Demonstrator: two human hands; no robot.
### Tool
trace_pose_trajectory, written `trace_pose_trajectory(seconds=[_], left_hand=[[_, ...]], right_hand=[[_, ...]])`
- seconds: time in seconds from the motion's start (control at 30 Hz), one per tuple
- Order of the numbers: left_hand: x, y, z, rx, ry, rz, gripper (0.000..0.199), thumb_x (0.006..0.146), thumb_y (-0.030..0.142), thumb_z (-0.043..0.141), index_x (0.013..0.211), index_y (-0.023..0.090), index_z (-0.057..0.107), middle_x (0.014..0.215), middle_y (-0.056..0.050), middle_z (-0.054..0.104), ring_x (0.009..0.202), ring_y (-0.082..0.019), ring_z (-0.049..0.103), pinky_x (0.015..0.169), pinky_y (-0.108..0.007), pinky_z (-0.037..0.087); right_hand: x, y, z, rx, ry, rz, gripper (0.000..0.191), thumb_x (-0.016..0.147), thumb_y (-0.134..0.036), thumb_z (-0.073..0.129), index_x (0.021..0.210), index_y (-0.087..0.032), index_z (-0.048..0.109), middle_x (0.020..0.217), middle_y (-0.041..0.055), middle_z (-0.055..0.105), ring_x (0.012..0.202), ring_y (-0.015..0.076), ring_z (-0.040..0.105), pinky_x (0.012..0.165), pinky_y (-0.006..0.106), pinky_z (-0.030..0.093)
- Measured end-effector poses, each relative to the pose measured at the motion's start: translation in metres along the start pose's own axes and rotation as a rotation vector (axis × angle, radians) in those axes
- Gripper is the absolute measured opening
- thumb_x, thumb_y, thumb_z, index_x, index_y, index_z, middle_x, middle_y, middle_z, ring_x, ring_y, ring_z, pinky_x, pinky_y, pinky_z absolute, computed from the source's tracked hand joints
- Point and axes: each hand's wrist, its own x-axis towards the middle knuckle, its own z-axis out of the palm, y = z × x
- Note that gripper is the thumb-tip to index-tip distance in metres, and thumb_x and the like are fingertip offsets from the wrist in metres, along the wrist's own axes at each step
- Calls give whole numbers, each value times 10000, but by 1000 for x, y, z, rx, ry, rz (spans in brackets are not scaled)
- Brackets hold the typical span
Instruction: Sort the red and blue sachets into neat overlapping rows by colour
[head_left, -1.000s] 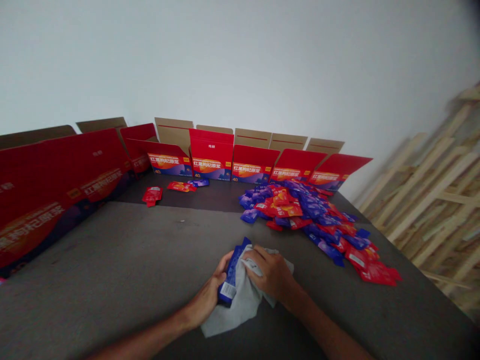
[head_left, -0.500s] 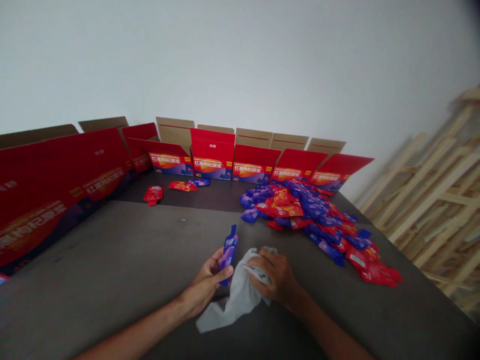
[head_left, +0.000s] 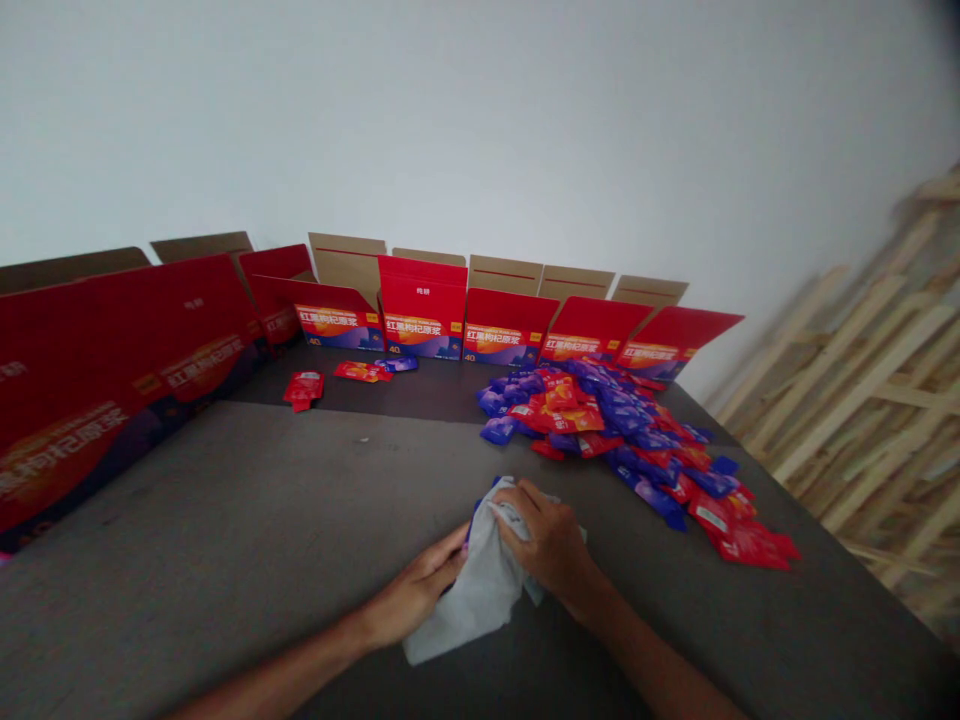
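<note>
My left hand [head_left: 429, 590] is closed on a blue sachet [head_left: 473, 522], which is mostly hidden behind a pale grey cloth [head_left: 480, 590]. Bunched in my right hand [head_left: 551, 545], the cloth lies over the sachet's front and hangs down towards the table's near side. Only a blue edge of the sachet shows, at the left and top of the cloth. Both hands are close together above the dark table [head_left: 262, 520]. To their right and farther back is a pile of red and blue sachets [head_left: 600, 415].
Several open red boxes [head_left: 424, 310] stand along the back by the wall, and larger red ones [head_left: 112, 370] line the left. A red sachet [head_left: 304, 388] and a few others [head_left: 364, 371] lie at the back left. Wooden slats [head_left: 855, 400] are at the right.
My right hand has brought the cloth up and over the blue sachet, which was in plain view before. My left hand still holds the sachet, now largely covered.
</note>
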Motion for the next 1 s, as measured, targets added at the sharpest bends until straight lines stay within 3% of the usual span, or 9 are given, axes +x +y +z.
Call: trace_pose_trajectory(seconds=[0.13,0.23,0.37,0.47,0.63,0.73,1.0], left_hand=[[-1,3,4,-123,-42,-27,585,957,477,628,1498,279,526,1492,-70,583,1398,-308,494,1214,-476,299],[1,-1,4,-267,9,-96,636,940,466,659,1524,283,486,1421,-73,634,1314,-290,572,1162,-455,372],[4,-6,2,-397,64,-88,665,908,456,702,1517,284,496,1402,-70,644,1298,-267,589,1155,-411,381],[4,-6,2,-391,52,-83,620,912,435,700,1491,290,531,1402,-65,647,1290,-260,595,1140,-396,399],[1,-4,2,-333,42,-132,572,912,420,700,1454,283,576,1366,-62,670,1277,-257,604,1145,-408,400],[0,-3,2,-342,60,-151,578,892,418,727,1439,293,590,1372,-60,664,1310,-253,582,1175,-418,368],[4,-1,5,-423,12,-76,594,948,377,662,1510,263,508,1334,-77,686,1223,-245,638,1086,-361,434]], right_hand=[[1,1,-2,15,-14,-9,130,953,-194,602,1070,-228,648,989,51,694,847,181,696,721,249,515],[-4,-3,3,36,-159,-125,178,925,-217,654,1103,-233,649,1033,46,701,835,173,694,684,245,505],[-11,-11,9,21,-344,-292,232,913,-304,697,1133,-254,644,1065,24,704,837,177,697,654,257,494],[-9,-11,7,11,-334,-270,224,910,-287,696,1127,-260,645,1033,14,704,812,174,695,649,258,493],[-2,-1,1,5,-124,-72,192,913,-195,657,1099,-236,643,1038,50,701,858,181,701,693,246,508],[0,3,-1,18,-80,-31,179,920,-168,633,1086,-235,643,998,46,695,853,181,698,708,244,509],[-6,-5,0,41,-358,-243,235,903,-281,705,1131,-257,651,1046,12,705,812,163,685,665,247,477]])
